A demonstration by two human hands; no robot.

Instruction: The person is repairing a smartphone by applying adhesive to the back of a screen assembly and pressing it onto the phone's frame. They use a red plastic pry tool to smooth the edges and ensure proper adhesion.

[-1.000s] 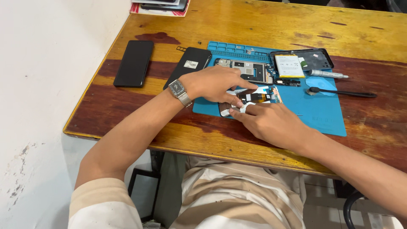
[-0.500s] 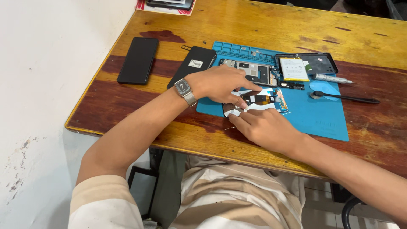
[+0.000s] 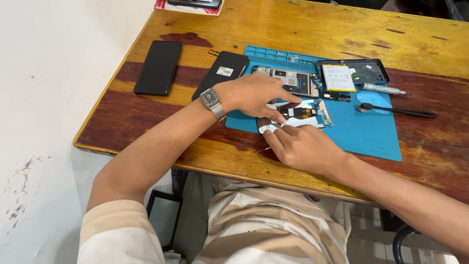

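On the blue mat (image 3: 364, 132), both hands (image 3: 254, 93) press a phone panel (image 3: 300, 113)

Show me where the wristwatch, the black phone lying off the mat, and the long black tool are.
wristwatch (image 3: 211, 99), head view, on its square face.
black phone (image 3: 158, 67), head view, middle of its dark screen.
long black tool (image 3: 400, 111), head view, midway along its thin shaft.

One view only, from the person's head, looking steeply down and forward over their own lap. It sits close above the worktop (image 3: 146, 122), whose far edge runs off the top; a white wall (image 3: 53, 98) fills the left side.
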